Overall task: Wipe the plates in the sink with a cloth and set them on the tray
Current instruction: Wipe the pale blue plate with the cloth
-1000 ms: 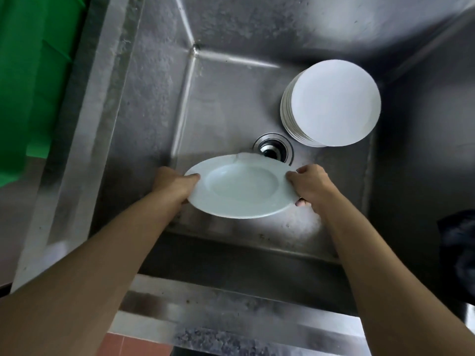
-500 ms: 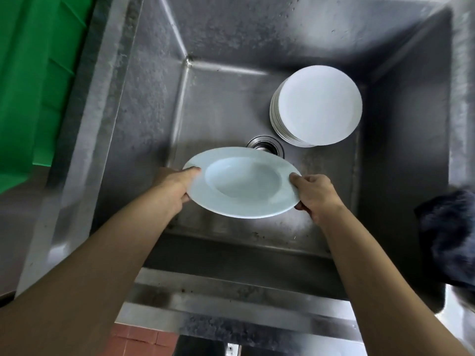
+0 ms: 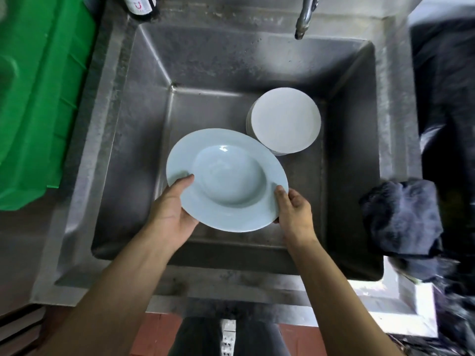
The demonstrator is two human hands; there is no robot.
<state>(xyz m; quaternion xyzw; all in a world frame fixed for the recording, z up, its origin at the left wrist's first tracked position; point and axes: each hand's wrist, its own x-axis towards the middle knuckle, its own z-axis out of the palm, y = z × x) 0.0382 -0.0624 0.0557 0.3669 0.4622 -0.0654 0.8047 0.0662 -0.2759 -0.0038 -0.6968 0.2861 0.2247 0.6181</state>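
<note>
I hold a pale blue-white deep plate (image 3: pixel 226 179) above the steel sink (image 3: pixel 144 104), tilted toward me. My left hand (image 3: pixel 173 209) grips its left rim, thumb on top. My right hand (image 3: pixel 293 210) grips the right rim, fingers curled under. A stack of white plates (image 3: pixel 285 119) stands upside down on the sink floor at the back right. A dark blue cloth (image 3: pixel 401 217) lies bunched on the sink's right edge. A green tray (image 3: pixel 38 104) sits to the left of the sink.
A tap spout (image 3: pixel 304 16) hangs over the sink's back edge. A dark bottle (image 3: pixel 140 5) stands at the back left corner. Dark, blurred stuff fills the area right of the sink. Red floor tiles show below the front edge.
Both hands have lifted the plate up and toward me, out from above the drain. My view pulled back, so the tap, the cloth and more of the tray came into sight.
</note>
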